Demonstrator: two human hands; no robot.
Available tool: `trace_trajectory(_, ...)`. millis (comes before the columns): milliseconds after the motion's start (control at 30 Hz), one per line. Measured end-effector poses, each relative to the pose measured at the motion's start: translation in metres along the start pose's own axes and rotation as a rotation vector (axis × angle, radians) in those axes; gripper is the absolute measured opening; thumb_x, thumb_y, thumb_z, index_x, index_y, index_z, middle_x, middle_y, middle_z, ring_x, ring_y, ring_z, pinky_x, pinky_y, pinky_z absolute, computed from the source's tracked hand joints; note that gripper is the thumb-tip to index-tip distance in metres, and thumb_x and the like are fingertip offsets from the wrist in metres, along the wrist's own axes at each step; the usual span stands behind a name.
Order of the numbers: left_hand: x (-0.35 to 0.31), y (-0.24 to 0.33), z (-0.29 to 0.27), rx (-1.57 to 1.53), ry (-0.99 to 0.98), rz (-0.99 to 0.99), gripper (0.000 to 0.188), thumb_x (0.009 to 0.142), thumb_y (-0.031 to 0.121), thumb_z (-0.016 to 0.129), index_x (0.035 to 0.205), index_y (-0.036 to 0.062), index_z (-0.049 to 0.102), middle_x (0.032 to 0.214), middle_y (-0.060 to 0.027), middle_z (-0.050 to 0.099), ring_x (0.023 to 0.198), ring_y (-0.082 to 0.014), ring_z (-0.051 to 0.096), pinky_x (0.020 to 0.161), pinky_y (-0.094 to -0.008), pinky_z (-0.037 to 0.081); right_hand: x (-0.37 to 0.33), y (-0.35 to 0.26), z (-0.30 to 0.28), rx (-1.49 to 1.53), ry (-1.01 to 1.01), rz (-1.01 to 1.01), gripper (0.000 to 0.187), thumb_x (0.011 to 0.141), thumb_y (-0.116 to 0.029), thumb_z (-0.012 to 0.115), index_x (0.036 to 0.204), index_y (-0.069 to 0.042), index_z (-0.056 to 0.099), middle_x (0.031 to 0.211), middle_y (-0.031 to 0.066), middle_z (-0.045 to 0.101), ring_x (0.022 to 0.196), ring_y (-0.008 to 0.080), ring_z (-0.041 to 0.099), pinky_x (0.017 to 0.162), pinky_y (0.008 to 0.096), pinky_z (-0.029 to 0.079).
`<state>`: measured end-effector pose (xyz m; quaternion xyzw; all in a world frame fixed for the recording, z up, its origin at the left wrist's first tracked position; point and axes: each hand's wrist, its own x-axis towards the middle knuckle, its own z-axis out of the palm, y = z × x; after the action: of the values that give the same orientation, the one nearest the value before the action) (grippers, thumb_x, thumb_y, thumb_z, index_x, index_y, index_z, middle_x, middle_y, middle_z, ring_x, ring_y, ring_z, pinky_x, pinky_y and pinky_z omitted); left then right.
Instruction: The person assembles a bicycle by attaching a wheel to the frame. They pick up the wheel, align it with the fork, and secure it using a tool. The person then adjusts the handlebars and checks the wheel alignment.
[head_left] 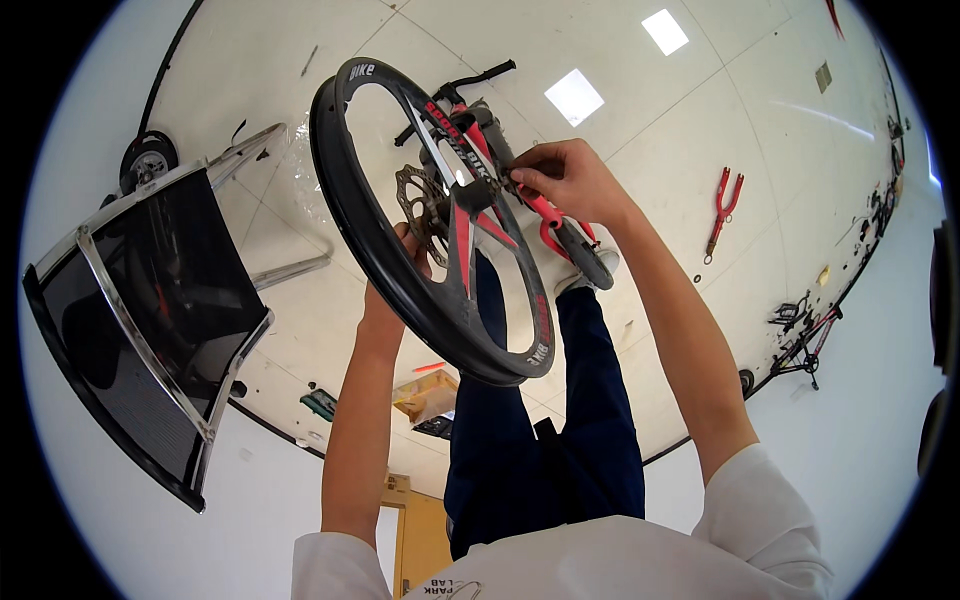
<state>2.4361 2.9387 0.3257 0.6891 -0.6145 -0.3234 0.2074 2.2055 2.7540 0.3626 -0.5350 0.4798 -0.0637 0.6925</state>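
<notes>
A black bicycle wheel (350, 220) with red and white spokes is held up, tilted, in front of me. No tyre shows on its rim. On its left side sits a perforated metal brake disc (422, 215). My left hand (412, 258) is closed on the wheel beside the disc, some fingers hidden behind it. Close to the hub (474, 193), on the other side, my right hand (565, 182) pinches thumb and forefinger together. A small dark thing seems to be at the fingertips, too small to name.
Beyond the wheel, a small red and black bike (575, 250) lies near my feet. A red fork (724, 205) rests on the floor at right. A black mesh chair (150, 310) stands left, a yellowish box (425, 396) below. Another bike frame (812, 342) and scattered parts line the right wall.
</notes>
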Motion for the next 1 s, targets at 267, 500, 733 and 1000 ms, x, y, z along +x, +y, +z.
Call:
trace_trajectory(267,-0.001,0.006,0.001,0.100,0.015,-0.038,0.030,0.077,-0.007,0.060,0.106,0.0003,0.058,0.088,-0.0120,0.054,0.079,-0.0297,0.055,0.070,-0.0360,0.046,-0.002,-0.005,0.015,-0.393,0.089,-0.032,0.033,0.096,-0.024,0.054,0.088,0.007,0.063,0.063,0.0060,0.058,0.059,0.0131,0.051,0.058,0.0289,0.044)
trace_trajectory(500,0.007,0.024,-0.011,-0.185,-0.028,-0.237,0.043,0.073,-0.015,0.053,0.110,0.0035,0.065,0.088,-0.0177,0.064,0.071,-0.0318,0.063,0.061,-0.0351,0.049,-0.008,-0.005,0.008,-0.103,0.039,-0.008,0.029,0.096,-0.022,0.050,0.093,0.005,0.061,0.070,0.0082,0.058,0.062,0.0143,0.052,0.060,0.0286,0.044)
trace_trajectory(733,0.003,0.017,-0.004,-0.153,0.095,-0.129,0.030,0.075,-0.013,0.054,0.100,-0.0029,0.066,0.082,-0.0198,0.063,0.072,-0.0328,0.064,0.061,-0.0357,0.049,-0.001,0.001,0.010,-0.328,-0.072,-0.025,0.027,0.098,-0.024,0.047,0.099,0.001,0.057,0.077,0.0078,0.058,0.062,0.0153,0.050,0.059,0.0310,0.043)
trace_trajectory(1000,0.010,0.035,-0.015,-0.198,0.036,-0.224,0.020,0.079,-0.010,0.054,0.094,-0.0064,0.066,0.083,-0.0214,0.062,0.071,-0.0330,0.064,0.062,-0.0354,0.049,-0.004,0.007,0.013,-0.197,0.063,-0.128,0.040,0.100,-0.034,0.043,0.092,0.004,0.054,0.071,0.0132,0.053,0.064,0.0216,0.050,0.063,0.0372,0.042)
